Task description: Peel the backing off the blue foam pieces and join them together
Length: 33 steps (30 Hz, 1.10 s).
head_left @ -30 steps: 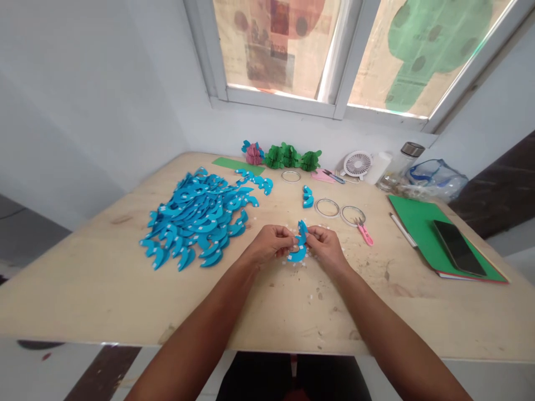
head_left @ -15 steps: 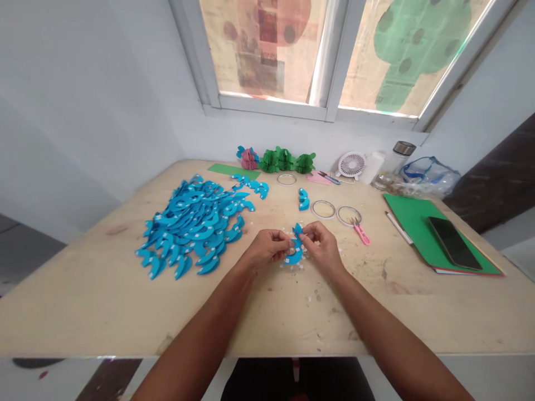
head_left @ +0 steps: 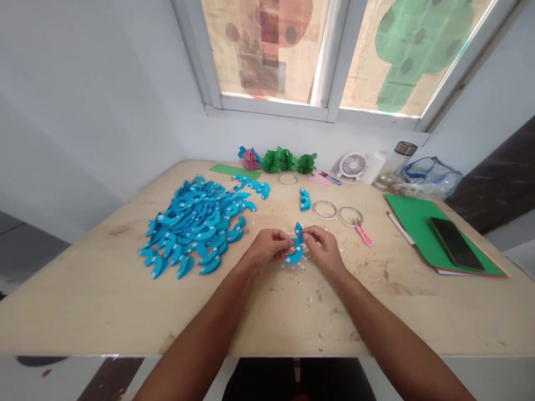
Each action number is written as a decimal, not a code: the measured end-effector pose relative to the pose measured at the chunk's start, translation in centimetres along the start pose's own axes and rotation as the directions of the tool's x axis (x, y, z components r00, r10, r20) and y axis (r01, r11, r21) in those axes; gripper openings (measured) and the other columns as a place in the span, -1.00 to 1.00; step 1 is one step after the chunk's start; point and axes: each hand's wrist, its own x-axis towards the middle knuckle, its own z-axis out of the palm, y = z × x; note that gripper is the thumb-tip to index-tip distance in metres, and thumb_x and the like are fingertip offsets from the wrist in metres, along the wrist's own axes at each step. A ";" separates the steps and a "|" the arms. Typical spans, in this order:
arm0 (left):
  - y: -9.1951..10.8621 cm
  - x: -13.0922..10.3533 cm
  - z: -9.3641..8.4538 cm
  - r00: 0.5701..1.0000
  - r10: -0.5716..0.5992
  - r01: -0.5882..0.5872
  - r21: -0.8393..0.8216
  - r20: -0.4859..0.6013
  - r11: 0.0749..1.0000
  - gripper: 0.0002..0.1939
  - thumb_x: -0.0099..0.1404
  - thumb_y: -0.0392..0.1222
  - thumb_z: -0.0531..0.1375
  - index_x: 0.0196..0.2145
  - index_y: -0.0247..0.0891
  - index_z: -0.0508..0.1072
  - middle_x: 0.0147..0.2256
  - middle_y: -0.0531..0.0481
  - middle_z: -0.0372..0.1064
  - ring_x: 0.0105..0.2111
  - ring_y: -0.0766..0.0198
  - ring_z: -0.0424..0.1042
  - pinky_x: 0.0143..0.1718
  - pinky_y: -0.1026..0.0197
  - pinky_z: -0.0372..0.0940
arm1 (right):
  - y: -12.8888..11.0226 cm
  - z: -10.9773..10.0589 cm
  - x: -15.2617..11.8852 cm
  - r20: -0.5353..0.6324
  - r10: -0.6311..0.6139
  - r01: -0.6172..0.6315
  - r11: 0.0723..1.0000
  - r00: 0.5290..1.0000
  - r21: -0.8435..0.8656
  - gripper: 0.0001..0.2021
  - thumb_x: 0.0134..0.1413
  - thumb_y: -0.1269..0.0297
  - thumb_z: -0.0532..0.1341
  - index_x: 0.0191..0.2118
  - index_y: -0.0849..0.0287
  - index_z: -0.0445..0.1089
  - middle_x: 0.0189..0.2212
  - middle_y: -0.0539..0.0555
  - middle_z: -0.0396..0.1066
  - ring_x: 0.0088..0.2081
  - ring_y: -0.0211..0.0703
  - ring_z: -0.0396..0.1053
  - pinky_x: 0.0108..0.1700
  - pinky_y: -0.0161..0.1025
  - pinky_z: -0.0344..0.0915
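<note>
A curved blue paper cutout point(head_left: 296, 256) with small white squares on it is between my hands, over the table. My left hand point(head_left: 270, 244) pinches its left side between thumb and fingers. My right hand point(head_left: 325, 248) is closed in a pinch at the upper right edge of the cutout; what lies between its fingertips is too small to make out. Small white scraps point(head_left: 297, 267) are scattered on the tabletop below the cutout. Left of my hands lies a large heap of similar blue cutouts point(head_left: 196, 223). Another folded blue piece point(head_left: 305, 199) lies beyond my hands.
Tape rings point(head_left: 325, 201) and pink-handled snips point(head_left: 361, 231) lie right of centre. Farther right are a green folder point(head_left: 412, 217) with a phone point(head_left: 456, 243) and a white pen point(head_left: 400, 228). Along the wall stand green paper shapes point(head_left: 286, 160), a small fan point(head_left: 353, 165) and a bottle point(head_left: 395, 164).
My right fingertips have shifted slightly right, from over the cutout's upper part to its edge, and more blue shows there. My left hand keeps its grip.
</note>
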 end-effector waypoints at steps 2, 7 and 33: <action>-0.2 0.1 -0.1 1.000 0.007 -0.007 -0.002 0.008 1.000 -0.85 -0.13 -0.22 0.26 -0.67 -0.34 0.37 -0.73 0.08 0.26 -0.72 0.46 0.14 -0.67 0.36 -0.01 | 0.0 0.1 0.0 -0.013 0.015 -0.015 1.000 1.000 -0.001 -0.84 -0.03 0.25 0.12 -0.44 0.19 0.39 -0.51 0.03 0.39 -0.45 -0.21 0.30 -0.38 -0.29 0.20; -0.2 0.0 0.0 1.000 0.016 -0.016 0.011 0.016 1.000 -0.87 -0.13 -0.24 0.25 -0.66 -0.34 0.37 -0.73 0.09 0.26 -0.72 0.47 0.14 -0.67 0.36 -0.01 | 0.2 0.2 0.1 -0.029 0.084 -0.083 0.996 0.996 0.024 -0.85 -0.08 0.23 0.16 -0.50 0.19 0.36 -0.59 -0.01 0.33 -0.54 -0.27 0.22 -0.48 -0.34 0.16; -0.1 -0.2 0.2 0.997 0.080 -0.080 0.087 -0.004 0.993 -0.82 -0.11 -0.17 0.25 -0.67 -0.32 0.37 -0.76 0.10 0.25 -0.74 0.46 0.12 -0.71 0.37 0.00 | 0.6 0.4 0.2 -0.054 0.219 -0.205 0.959 0.974 0.195 -0.81 -0.16 0.17 0.22 -0.48 0.20 0.33 -0.59 0.01 0.38 -0.56 -0.24 0.28 -0.52 -0.32 0.19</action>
